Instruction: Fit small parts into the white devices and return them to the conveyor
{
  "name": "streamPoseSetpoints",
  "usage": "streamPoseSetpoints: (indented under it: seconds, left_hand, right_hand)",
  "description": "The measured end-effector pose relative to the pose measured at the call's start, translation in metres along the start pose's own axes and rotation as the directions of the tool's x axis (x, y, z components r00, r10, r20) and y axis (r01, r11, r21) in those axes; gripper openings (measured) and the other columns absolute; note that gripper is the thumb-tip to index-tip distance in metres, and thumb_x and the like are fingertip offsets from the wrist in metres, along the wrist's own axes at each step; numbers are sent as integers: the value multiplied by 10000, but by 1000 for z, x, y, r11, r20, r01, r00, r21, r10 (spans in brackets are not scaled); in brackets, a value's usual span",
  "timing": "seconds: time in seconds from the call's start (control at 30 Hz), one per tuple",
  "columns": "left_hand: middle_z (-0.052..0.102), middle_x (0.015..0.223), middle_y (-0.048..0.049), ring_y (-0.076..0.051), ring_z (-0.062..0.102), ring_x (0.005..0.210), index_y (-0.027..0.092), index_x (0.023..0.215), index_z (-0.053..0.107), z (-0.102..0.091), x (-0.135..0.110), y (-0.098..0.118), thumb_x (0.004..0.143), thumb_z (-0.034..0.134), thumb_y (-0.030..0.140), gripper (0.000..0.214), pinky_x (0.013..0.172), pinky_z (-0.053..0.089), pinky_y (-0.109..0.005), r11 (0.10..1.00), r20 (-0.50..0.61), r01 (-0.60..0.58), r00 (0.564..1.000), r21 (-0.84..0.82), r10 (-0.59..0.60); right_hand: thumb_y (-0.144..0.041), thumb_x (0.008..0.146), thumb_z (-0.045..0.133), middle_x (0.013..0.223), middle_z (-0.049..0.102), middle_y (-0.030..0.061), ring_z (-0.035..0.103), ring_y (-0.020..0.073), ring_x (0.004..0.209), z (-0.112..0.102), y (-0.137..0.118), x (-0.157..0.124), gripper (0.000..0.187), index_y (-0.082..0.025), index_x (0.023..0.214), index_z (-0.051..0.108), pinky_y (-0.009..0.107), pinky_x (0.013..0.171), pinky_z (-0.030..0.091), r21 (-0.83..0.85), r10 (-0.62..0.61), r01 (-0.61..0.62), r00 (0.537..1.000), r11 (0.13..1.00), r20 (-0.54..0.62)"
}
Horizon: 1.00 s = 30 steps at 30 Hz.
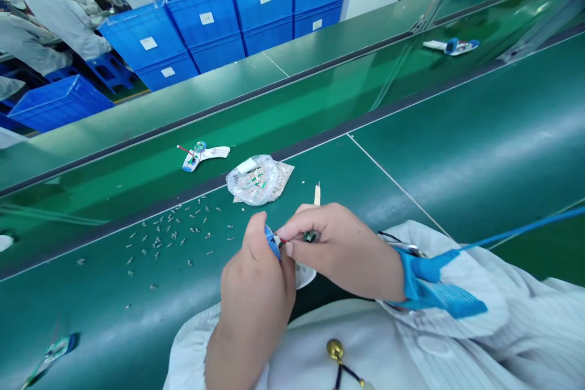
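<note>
My left hand (256,292) is closed round a blue and white plastic housing (273,242), with the thumb up along its blue end. Against that end my right hand (350,250) pinches a red wire (282,241) near a small pale connector. Part of a green circuit board (311,236) shows under the right fingers. Most of the housing is hidden by both hands. Just beyond them lies a clear plastic bag (256,180) of small parts. A pale stick-like tool (317,194) points away behind the right hand.
Many small metal parts (158,242) lie scattered left on the green bench. Housings with boards sit on the belt (194,157), farther right (452,46) and near left (57,347). A blue cord (516,228) runs from my right wristband. Blue crates (205,18) and co-workers stand beyond.
</note>
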<state>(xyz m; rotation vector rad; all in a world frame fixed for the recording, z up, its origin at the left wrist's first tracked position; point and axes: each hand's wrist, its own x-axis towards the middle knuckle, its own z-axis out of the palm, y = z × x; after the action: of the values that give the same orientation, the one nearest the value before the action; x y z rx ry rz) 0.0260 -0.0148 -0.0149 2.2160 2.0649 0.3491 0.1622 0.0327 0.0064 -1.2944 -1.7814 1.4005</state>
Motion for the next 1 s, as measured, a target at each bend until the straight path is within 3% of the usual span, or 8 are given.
streamPoseSetpoints:
  seconds: [0.1, 0.23, 0.33, 0.43, 0.53, 0.6, 0.8, 1.0]
  left_hand:
    - [684, 977, -116, -275, 703, 825, 164, 1322, 269, 0, 5, -3, 870, 445, 264, 495, 591, 491, -315, 983, 187, 98, 980, -154, -69]
    - [632, 1110, -117, -242, 681, 796, 184, 1395, 233, -1, 10, -10, 835, 483, 347, 634, 596, 501, -323, 954, 267, 140, 961, -265, -67]
    - [638, 1076, -90, -205, 661, 720, 197, 1401, 309, -3, 19, -25, 855, 437, 322, 574, 574, 492, -316, 951, 306, 174, 948, -257, -91]
    - [671, 994, -52, -177, 651, 731, 191, 1290, 490, -3, 39, -51, 841, 432, 219, 454, 655, 500, -307, 954, 327, 198, 938, -225, -118]
    - [683, 820, -6, -158, 640, 702, 189, 1145, 597, 0, 71, -85, 867, 473, 201, 305, 725, 504, -315, 947, 297, 273, 930, -169, -215]
    - [667, 831, -12, -157, 638, 713, 149, 1083, 603, 6, 99, -108, 905, 540, 312, 249, 723, 523, -349, 934, 281, 339, 912, -112, -297]
    - [612, 1124, -73, -211, 616, 959, 167, 1119, 585, 40, 189, -156, 902, 568, 362, 292, 820, 523, -413, 875, 207, 470, 850, 115, -484]
    - [583, 1181, -93, -228, 603, 998, 164, 1182, 549, 67, 241, -169, 896, 575, 366, 351, 829, 521, -437, 832, 210, 503, 810, 232, -548]
  right_hand:
    - [-73, 693, 584, 680, 679, 3, 595, 119, 679, -4, 11, 11, 153, -135, 687, 723, 221, 644, 446, -4, 51, -51, 998, 999, 45]
    - [-139, 723, 574, 562, 623, -8, 523, 99, 534, -25, 19, 37, 155, -125, 657, 713, 208, 497, 378, -42, 67, -62, 992, 997, 110]
    - [-147, 705, 607, 545, 615, -3, 519, 101, 508, -60, 23, 75, 123, -121, 633, 703, 221, 504, 381, -131, 37, -54, 990, 990, -135]
    - [-189, 738, 597, 645, 659, 54, 575, 137, 611, -105, 33, 120, 151, -84, 742, 704, 256, 593, 413, -188, -24, -73, 885, 979, -465]
    - [-237, 836, 493, 762, 686, 93, 615, 158, 762, -141, 56, 155, 245, -75, 850, 676, 270, 699, 421, -190, -70, -52, 809, 980, -584]
    - [-242, 872, 494, 715, 676, 68, 619, 143, 758, -153, 77, 166, 227, -99, 822, 662, 263, 729, 438, -173, -66, -49, 796, 984, -602]
    - [-304, 937, 495, 728, 638, 0, 596, 79, 619, -127, 126, 159, 268, -121, 799, 635, 215, 595, 497, -73, 90, -130, 910, 989, -405]
    - [-189, 772, 554, 742, 720, 83, 635, 127, 623, -106, 124, 123, 180, -98, 762, 709, 234, 582, 497, -42, 191, -205, 955, 978, -226]
